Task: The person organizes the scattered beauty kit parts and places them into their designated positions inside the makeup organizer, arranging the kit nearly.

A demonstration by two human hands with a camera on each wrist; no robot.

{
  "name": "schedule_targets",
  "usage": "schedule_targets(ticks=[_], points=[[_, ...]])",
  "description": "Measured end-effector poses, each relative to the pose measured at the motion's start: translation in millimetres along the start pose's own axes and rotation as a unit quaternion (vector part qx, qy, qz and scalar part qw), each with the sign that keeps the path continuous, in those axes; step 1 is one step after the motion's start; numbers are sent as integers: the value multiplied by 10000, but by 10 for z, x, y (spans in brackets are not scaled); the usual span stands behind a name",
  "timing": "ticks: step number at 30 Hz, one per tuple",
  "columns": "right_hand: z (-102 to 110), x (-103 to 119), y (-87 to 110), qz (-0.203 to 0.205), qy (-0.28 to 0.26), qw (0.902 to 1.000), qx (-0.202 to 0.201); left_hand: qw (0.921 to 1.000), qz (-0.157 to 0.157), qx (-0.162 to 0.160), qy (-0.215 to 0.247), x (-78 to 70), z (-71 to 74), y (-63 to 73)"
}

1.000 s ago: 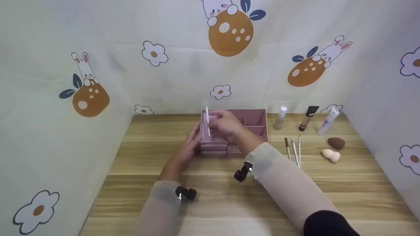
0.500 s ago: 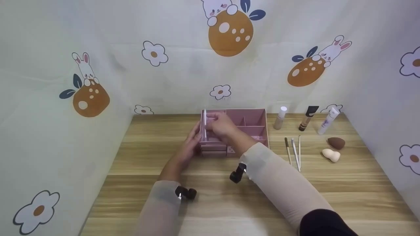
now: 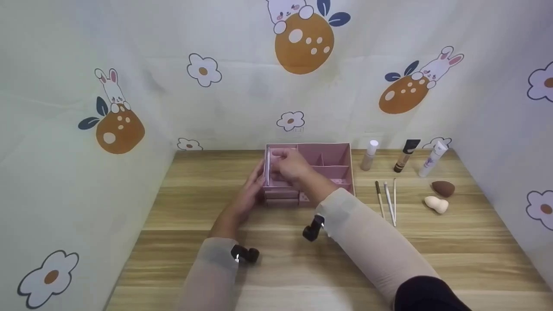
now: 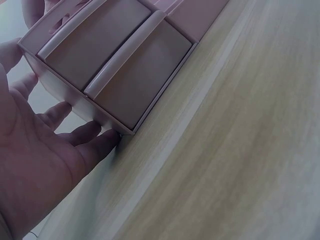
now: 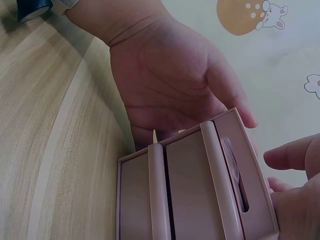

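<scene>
thin, pale cloth (image 3: 242, 112), softly creased and printed with bunnies, orange fruit and daisies, walls in the back and both sides. inside it spreads a smooth tabletop (image 3: 194, 185) with long tan and brown wood grain. toward the back sits a boxy pink organizer (image 3: 311, 154), open on top, its straight thin walls splitting it into compartments; at its front left are two stacked drawers (image 4: 150, 70) with ridged lips. to its right stand a white-capped bottle (image 3: 367, 160), a black-capped tan tube (image 3: 402, 160) and a glossy white tube (image 3: 431, 160). nearer are a brown teardrop sponge (image 3: 443, 188), a cream gourd-shaped sponge (image 3: 436, 204) and three slender brushes (image 3: 389, 203) side by side. a slim white stick (image 3: 268, 168) is in the organizer's left compartment, along its left wall; whether it leans or lies flat can't be told. the left hand (image 4: 40, 155) has its fingers spread, tips against the organizer's outer left side. the right hand (image 3: 293, 166) is over that compartment, thumb stretched just beside the stick; its other fingers are mostly hidden, so their opening and grip can't be told.
</scene>
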State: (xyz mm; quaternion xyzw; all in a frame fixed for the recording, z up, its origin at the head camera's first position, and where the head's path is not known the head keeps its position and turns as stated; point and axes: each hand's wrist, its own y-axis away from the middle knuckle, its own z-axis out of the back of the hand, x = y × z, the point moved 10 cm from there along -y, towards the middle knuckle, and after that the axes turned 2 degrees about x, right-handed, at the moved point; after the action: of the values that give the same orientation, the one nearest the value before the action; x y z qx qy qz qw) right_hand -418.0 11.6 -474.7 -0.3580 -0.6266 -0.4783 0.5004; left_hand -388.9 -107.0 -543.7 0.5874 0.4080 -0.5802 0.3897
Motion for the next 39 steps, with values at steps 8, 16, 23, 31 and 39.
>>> schedule_targets(ticks=[8,16,23,31,39], points=[[7,12,14,-95,-177,9998,76,9998,32,-59,-194,-10,21,-4],[108,113,179,47,-271,9996,112,9995,209,194,161,39,-30,-8],[415,112,415,274,-328,9991,-26,9994,291,132,158,54,-34,5],[777,55,650,410,-622,9970,-206,9996,282,-33,-67,29,0,25],[1224,-22,860,542,-569,9962,-381,9995,239,-35,-183,25,7,31]])
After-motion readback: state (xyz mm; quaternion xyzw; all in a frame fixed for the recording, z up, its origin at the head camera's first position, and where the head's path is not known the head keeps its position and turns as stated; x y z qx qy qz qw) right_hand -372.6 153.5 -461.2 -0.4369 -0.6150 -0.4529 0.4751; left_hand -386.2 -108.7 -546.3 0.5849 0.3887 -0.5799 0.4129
